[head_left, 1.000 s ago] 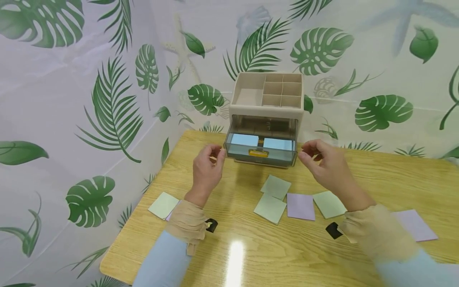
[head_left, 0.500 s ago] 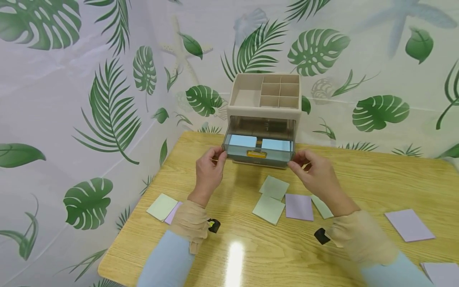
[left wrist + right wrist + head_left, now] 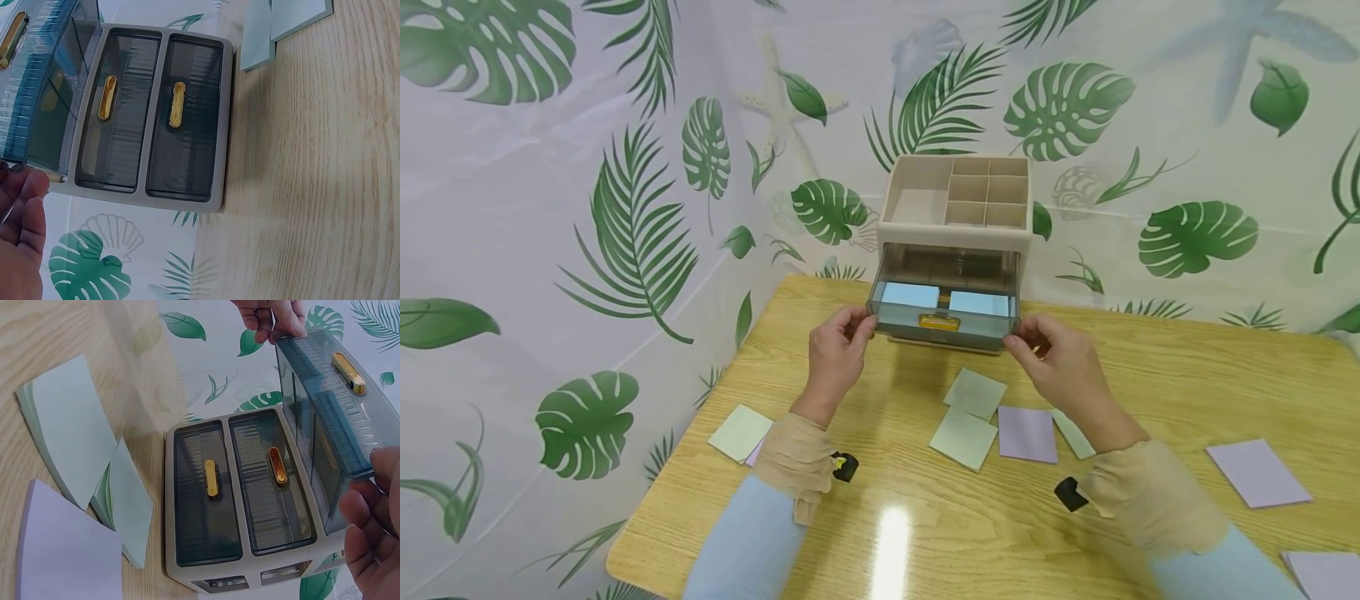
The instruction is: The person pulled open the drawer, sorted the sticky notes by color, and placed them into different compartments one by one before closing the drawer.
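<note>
A beige desktop organizer (image 3: 955,237) stands at the back of the table, its top smoky clear drawer (image 3: 898,318) pulled out. Two blue sticky-note pads (image 3: 910,293) lie side by side inside, behind a gold handle (image 3: 939,322). My left hand (image 3: 837,354) pinches the drawer's left front corner between thumb and fingers. At the right front corner, my right hand (image 3: 1063,367) pinches the drawer likewise; the right wrist view shows both hands on the drawer front (image 3: 370,428). Two lower drawers (image 3: 178,144) sit closed in the left wrist view.
Green note pads (image 3: 964,437) and a purple pad (image 3: 1027,434) lie before the organizer. More purple pads (image 3: 1258,473) are at the right, and a green pad (image 3: 740,432) is at the left table edge. A leaf-print cloth (image 3: 647,250) hangs behind the table (image 3: 715,533).
My right hand has moved left, from beside the drawer onto its right front corner. The left hand stays at the left corner. The drawer looks equally far out.
</note>
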Demonstrator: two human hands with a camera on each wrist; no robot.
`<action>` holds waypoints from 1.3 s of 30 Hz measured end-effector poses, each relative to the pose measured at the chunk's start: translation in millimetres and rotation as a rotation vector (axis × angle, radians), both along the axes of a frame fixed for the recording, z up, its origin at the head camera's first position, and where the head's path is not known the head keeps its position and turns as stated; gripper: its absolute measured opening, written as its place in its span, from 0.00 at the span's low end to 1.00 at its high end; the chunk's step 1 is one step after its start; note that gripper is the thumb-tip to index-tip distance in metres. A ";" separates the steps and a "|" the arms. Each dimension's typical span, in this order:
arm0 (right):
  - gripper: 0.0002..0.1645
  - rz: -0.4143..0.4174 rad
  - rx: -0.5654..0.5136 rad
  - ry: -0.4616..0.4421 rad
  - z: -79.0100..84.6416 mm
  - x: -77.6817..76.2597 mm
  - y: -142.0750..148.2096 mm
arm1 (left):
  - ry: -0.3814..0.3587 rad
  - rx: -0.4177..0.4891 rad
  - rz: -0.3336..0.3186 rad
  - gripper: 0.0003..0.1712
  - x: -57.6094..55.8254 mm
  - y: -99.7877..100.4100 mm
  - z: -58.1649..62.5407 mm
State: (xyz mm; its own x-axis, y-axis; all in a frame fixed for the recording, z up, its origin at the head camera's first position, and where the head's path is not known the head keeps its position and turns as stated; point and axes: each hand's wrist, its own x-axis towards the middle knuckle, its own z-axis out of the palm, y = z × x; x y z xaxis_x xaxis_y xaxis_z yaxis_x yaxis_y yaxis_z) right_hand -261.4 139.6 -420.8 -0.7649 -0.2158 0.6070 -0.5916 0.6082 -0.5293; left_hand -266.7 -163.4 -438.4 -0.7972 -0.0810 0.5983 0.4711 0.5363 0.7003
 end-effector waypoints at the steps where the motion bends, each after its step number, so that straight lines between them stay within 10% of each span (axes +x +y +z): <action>1: 0.06 -0.002 0.001 0.002 -0.1 0.1 0.2 | -0.002 0.001 0.000 0.11 0.0 0.0 0.2; 39: 0.08 -0.022 0.013 -0.012 4.9 -28.8 3.9 | -0.103 -0.009 -0.003 0.11 -28.2 0.6 12.4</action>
State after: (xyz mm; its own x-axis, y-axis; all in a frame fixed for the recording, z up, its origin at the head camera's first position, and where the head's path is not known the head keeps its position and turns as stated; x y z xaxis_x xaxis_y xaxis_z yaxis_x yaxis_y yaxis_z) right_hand -290.2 143.5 -415.8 -0.7766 -0.2070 0.5950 -0.5719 0.6278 -0.5280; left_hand -295.0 -162.9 -425.9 -0.8546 -0.0741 0.5140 0.3984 0.5415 0.7403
